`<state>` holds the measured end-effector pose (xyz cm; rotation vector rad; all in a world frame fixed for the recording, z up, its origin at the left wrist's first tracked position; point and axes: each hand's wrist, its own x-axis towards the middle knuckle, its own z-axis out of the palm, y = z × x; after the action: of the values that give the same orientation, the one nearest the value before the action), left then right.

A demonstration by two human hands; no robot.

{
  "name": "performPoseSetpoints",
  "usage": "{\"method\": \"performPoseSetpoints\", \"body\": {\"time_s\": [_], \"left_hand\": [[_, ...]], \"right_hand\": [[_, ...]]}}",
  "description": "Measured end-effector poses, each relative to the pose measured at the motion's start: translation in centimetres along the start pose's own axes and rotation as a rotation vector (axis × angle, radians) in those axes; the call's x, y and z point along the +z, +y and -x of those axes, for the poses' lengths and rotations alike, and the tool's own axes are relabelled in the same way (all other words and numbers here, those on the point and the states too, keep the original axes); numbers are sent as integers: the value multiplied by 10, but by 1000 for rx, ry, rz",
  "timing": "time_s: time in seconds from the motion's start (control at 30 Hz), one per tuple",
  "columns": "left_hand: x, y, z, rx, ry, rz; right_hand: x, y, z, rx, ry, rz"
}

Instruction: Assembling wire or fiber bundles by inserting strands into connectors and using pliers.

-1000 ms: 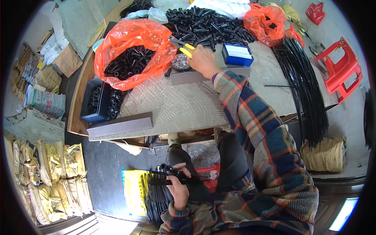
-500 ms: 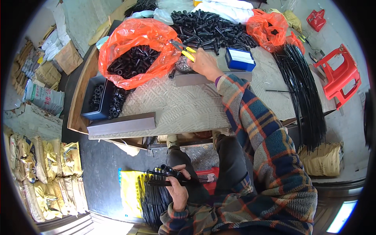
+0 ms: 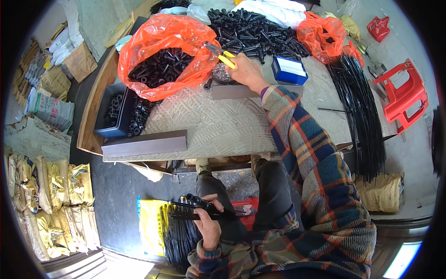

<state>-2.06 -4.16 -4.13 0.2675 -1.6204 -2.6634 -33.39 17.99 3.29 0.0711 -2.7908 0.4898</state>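
My right hand (image 3: pixel 247 73) reaches over the table and is closed around pliers (image 3: pixel 224 57) with yellow handles. Their jaws point left, beside the rim of an orange-red plastic bag (image 3: pixel 132 51) full of black tubular parts (image 3: pixel 160 69). Just below the pliers stands a round dish (image 3: pixel 221 74) of small shiny pieces. Down by my lap, my left hand (image 3: pixel 209 228) grips several thin black rods (image 3: pixel 186 215). A black tubular part (image 3: pixel 197 201) lies against its fingers with them; the rods' exact number is hidden.
Black tubular parts are heaped (image 3: pixel 255 35) at the table's back. A blue box (image 3: pixel 290 70) holds white pieces. Long black rods (image 3: pixel 355 116) hang over the right edge, near a red stool (image 3: pixel 404 95). Metal angle bars (image 3: pixel 144 144) lie in front; more rods (image 3: pixel 179 242) stand low left.
The view has shifted slightly. My right hand keeps the pliers over almost the same spot, and my left hand still grips the rods and black part, barely moved.
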Motion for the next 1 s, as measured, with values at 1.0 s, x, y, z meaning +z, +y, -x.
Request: {"method": "performPoseSetpoints", "body": {"time_s": [1.0], "left_hand": [[42,70,81,178,-127,-188]], "right_hand": [[-87,-127,324,-14,-348,-1795]]}}
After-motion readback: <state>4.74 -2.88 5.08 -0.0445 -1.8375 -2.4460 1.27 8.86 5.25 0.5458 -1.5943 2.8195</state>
